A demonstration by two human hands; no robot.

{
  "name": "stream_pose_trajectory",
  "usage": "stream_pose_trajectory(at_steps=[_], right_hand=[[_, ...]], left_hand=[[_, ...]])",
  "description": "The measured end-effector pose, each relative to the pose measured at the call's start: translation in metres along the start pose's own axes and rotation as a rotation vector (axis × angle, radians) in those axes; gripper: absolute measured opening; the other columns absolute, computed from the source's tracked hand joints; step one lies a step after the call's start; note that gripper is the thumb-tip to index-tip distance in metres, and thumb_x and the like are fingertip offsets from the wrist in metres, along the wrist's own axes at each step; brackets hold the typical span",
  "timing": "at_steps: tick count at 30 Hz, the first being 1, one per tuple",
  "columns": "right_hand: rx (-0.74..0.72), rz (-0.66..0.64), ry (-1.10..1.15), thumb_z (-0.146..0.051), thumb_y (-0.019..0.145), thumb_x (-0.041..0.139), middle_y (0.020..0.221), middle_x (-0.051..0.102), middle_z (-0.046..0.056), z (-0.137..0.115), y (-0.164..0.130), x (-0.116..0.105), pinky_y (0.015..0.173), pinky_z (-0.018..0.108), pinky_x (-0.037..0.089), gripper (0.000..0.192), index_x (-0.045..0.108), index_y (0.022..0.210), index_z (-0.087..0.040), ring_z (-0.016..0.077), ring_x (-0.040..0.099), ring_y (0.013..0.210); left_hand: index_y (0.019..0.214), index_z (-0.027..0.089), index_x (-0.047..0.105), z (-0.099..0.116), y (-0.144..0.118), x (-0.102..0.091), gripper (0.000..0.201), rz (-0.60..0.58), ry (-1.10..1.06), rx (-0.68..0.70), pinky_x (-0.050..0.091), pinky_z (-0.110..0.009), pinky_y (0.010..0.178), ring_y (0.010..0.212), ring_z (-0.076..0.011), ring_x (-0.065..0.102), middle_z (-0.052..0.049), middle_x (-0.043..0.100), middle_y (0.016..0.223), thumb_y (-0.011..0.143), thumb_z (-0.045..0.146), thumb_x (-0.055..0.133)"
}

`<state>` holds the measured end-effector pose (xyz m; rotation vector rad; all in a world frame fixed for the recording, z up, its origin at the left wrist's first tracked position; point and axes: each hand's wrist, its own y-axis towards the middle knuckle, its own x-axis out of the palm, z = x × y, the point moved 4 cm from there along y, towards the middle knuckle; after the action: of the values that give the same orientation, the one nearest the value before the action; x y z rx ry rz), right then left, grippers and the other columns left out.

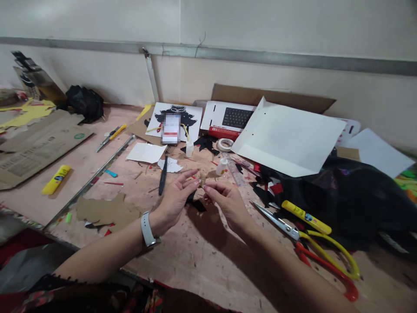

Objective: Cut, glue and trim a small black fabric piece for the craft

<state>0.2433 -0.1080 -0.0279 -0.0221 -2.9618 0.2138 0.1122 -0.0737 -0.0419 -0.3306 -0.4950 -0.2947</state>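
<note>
My left hand (177, 195), with a watch on its wrist, pinches one side of a small gold-tan piece (202, 179). My right hand (224, 202) grips its other side between thumb and fingers. The piece is too small to tell its kind. Just below the fingertips, black scraps (198, 205) lie on the table. Beyond the hands stand two small white bottles, a nearer one (222, 167) and a farther one (189, 149). A dark slim tool (163, 176) lies to the left of them, beside torn white paper (170, 165).
Large scissors (293, 232) and a yellow glue tube (306, 217) lie at right, near black fabric (358, 195). Another yellow tube (56, 179), cardboard (42, 148), a metal ruler (91, 182) and a cutter (111, 137) are at left. A phone (171, 129) leans on decorated artwork (192, 115).
</note>
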Motion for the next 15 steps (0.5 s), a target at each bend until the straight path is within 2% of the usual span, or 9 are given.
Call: stream_pose_trajectory(at_steps=[6, 11, 15], right_hand=[[0.011, 0.028, -0.028, -0.036, 0.074, 0.072, 0.061, 0.058, -0.002, 0.004, 0.001, -0.001, 0.054, 0.024, 0.035, 0.021, 0.070, 0.074, -0.016, 0.0101, 0.046, 0.056], [0.059, 0.035, 0.025, -0.033, 0.070, 0.073, 0.058, 0.058, -0.001, 0.005, 0.001, 0.001, 0.053, 0.024, 0.036, 0.017, 0.070, 0.069, -0.017, 0.0104, 0.046, 0.055], [0.095, 0.063, 0.087, -0.032, 0.065, 0.075, 0.055, 0.057, -0.002, 0.004, 0.002, 0.000, 0.050, 0.023, 0.035, 0.017, 0.069, 0.064, -0.017, 0.0095, 0.045, 0.052]], left_hand=[[0.115, 0.018, 0.063, 0.002, -0.002, 0.003, 0.044, 0.012, -0.015, -0.019, 0.043, -0.025, 0.085, 0.090, -0.0123, 0.062, -0.003, 0.071, 0.096, 0.073, 0.019, 0.074], [0.110, 0.019, 0.064, 0.003, -0.001, 0.002, 0.041, 0.023, -0.011, -0.060, 0.044, -0.026, 0.084, 0.096, -0.0147, 0.062, -0.006, 0.070, 0.107, 0.070, 0.018, 0.070], [0.108, 0.018, 0.064, 0.013, 0.001, 0.001, 0.037, 0.022, -0.020, -0.043, 0.045, -0.032, 0.092, 0.108, -0.0195, 0.059, -0.008, 0.067, 0.114, 0.072, 0.025, 0.067]])
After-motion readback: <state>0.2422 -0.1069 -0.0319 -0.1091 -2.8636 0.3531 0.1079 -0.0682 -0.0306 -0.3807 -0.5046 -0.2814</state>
